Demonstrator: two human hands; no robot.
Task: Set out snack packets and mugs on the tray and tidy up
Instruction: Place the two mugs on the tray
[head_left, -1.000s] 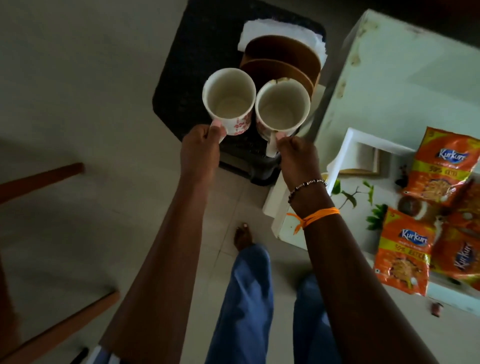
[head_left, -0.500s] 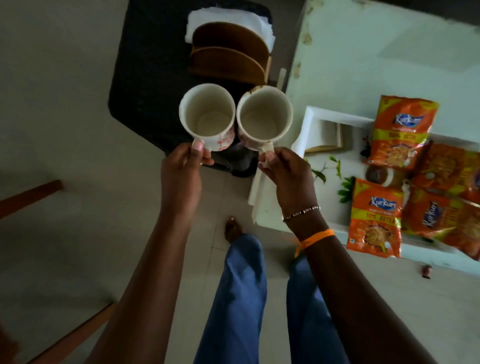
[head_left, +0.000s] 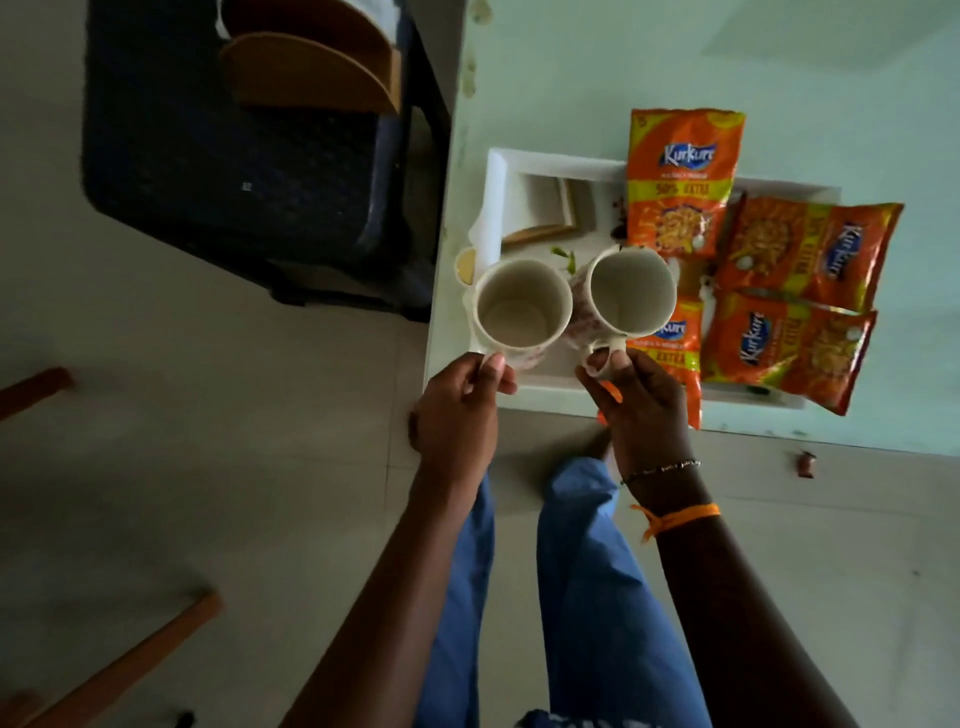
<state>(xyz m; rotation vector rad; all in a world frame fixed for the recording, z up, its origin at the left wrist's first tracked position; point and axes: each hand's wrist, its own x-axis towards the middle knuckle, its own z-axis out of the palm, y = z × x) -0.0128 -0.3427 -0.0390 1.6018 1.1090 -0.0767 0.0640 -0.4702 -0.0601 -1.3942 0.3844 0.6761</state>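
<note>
I hold two empty white mugs with red patterns side by side over the left end of the white tray (head_left: 497, 208). My left hand (head_left: 457, 415) grips the handle of the left mug (head_left: 519, 312). My right hand (head_left: 641, 410) grips the handle of the right mug (head_left: 631, 291). Several orange Kurkure snack packets (head_left: 680, 182) lie across the middle and right part of the tray, one partly hidden behind the right mug. The tray sits on a pale green table (head_left: 623, 62).
A dark stool (head_left: 234, 171) with a wooden napkin holder (head_left: 311, 73) stands left of the table. A small brown wrapper (head_left: 806, 463) lies near the table's front edge. Wooden furniture legs (head_left: 124, 670) show at lower left. My legs in blue trousers (head_left: 587, 597) are below.
Both hands have carried the mugs to the right, from above the dark stool to above the left end of the tray.
</note>
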